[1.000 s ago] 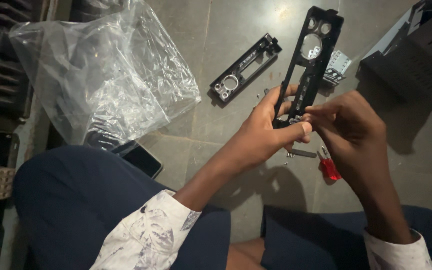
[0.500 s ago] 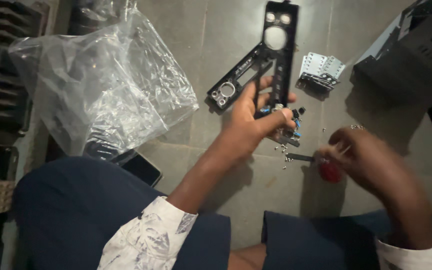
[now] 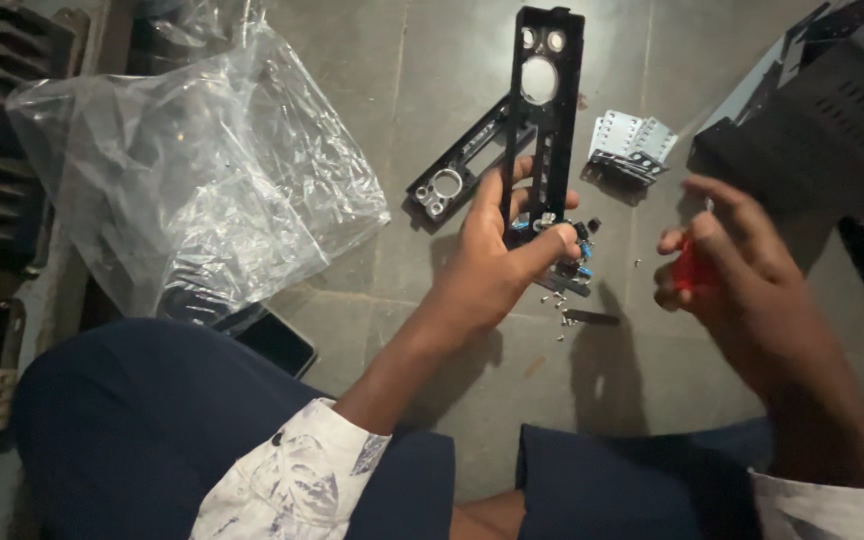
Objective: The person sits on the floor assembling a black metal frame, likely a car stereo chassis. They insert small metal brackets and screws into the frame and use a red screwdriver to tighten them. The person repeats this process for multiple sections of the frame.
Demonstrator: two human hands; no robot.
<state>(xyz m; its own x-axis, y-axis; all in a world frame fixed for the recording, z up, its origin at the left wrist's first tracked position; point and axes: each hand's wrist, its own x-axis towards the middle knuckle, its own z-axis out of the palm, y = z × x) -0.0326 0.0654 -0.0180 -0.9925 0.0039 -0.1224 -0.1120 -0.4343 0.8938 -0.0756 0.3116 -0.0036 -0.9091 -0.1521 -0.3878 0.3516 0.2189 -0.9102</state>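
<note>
your left hand (image 3: pixel 497 270) grips black faceplate (image 3: pixel 542 120) upright over floor; right hand (image 3: pixel 737 265) fingers curled round red-handled screwdriver (image 3: pixel 690 268). loose screws (image 3: pixel 557 305) below: risk of scattering them if faceplate drops or swings.

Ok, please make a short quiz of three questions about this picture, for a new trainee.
1. True or false: the left hand holds a long black panel upright.
2. What does the right hand hold? A. a red tool handle; B. a phone; C. the plastic bag.
3. Fill in: a second black panel lies on the ____.

Key:
1. True.
2. A. The fingers close around the red handle.
3. Floor, beside small loose screws and a grey metal bracket.
</note>
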